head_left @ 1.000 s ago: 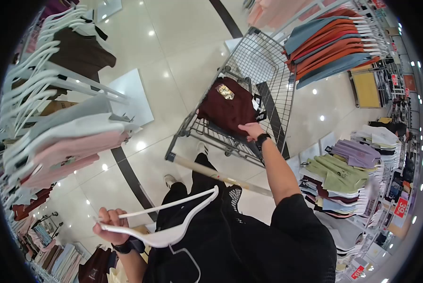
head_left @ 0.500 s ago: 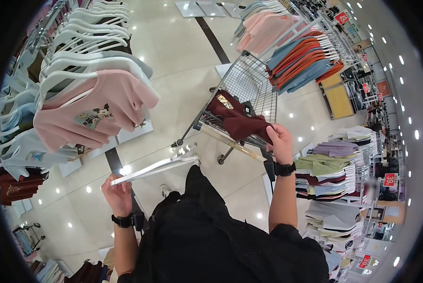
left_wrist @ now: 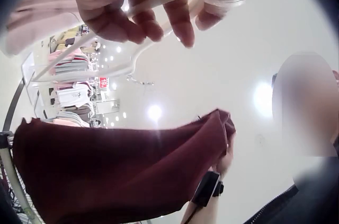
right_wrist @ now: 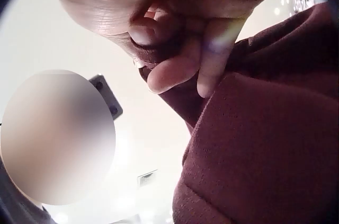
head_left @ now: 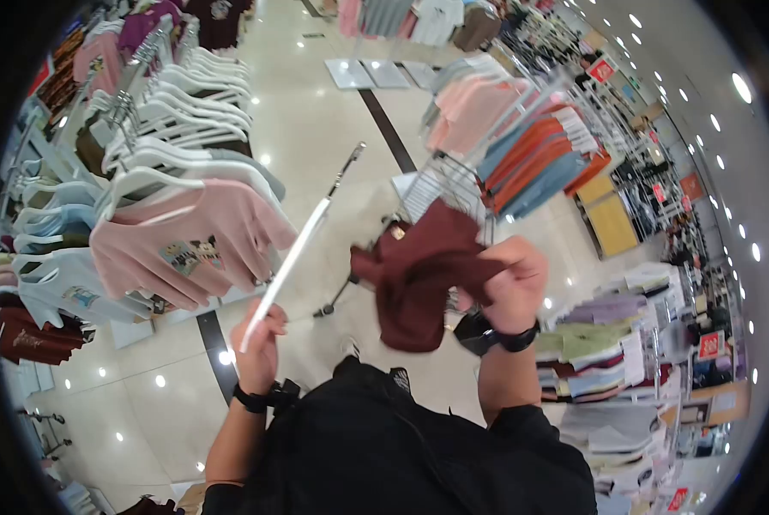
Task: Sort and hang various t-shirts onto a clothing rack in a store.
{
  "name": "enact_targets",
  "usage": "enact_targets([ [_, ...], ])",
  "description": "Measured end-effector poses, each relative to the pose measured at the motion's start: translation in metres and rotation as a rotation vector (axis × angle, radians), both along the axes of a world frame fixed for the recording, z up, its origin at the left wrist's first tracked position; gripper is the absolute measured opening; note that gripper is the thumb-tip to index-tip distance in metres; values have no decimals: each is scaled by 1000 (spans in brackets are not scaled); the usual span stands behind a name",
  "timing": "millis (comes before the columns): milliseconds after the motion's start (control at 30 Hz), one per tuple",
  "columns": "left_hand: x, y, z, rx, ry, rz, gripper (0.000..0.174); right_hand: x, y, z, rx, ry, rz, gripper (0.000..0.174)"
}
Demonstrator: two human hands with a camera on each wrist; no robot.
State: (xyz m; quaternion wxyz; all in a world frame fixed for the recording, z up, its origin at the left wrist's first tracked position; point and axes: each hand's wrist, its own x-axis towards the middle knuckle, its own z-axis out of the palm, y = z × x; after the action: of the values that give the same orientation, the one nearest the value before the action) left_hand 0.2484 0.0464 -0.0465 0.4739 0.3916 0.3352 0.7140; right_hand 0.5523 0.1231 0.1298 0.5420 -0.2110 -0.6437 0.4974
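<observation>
My left hand (head_left: 262,343) holds one end of a white hanger (head_left: 292,262), seen almost edge-on in the head view with its metal hook (head_left: 350,163) pointing up and away. In the left wrist view the fingers (left_wrist: 180,22) curl about the hanger's arm. My right hand (head_left: 517,279) pinches a maroon garment (head_left: 427,266) by one edge, and the cloth hangs folded over to the left, in front of the cart. From the right wrist, thumb and fingers (right_wrist: 175,73) close on a gathered bit of the maroon cloth (right_wrist: 265,139). Hanger and garment are apart.
A wire shopping cart (head_left: 443,182) stands ahead, partly covered by the garment. To the left is a rack with a pink printed sweatshirt (head_left: 200,232) and white hangers (head_left: 200,94). Orange and blue clothes (head_left: 534,159) hang ahead right; more shirts (head_left: 603,335) line the right.
The right hand has lifted the maroon garment up out of the cart and nearer the body. The left hand has raised the hanger and turned it, hook now pointing away.
</observation>
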Motion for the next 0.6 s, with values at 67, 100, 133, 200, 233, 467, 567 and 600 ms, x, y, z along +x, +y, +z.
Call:
enact_targets([
  [67, 19, 6, 4, 10, 116, -7, 39, -22, 13, -2, -16, -109, 101, 12],
  [100, 30, 7, 5, 2, 183, 4, 39, -35, 19, -4, 10, -148, 174, 11],
  [133, 40, 7, 9, -56, 159, -41, 41, -47, 23, -9, -5, -141, 215, 11],
  [200, 49, 1, 1, -148, 162, -164, 48, -64, 30, -24, -37, -123, 306, 11],
  [233, 50, 3, -1, -177, 191, -237, 50, -68, 36, -30, -47, -111, 357, 11],
  [467, 79, 10, -11, -319, 327, 292, 25, -76, 78, -67, -215, -95, 516, 11],
  [567, 70, -7, -15, -312, 280, 443, 34, -87, 81, -101, -367, -323, 543, 23],
  [600, 72, -6, 0, -252, 203, 459, 39, -91, 78, -102, -128, -375, 537, 37],
])
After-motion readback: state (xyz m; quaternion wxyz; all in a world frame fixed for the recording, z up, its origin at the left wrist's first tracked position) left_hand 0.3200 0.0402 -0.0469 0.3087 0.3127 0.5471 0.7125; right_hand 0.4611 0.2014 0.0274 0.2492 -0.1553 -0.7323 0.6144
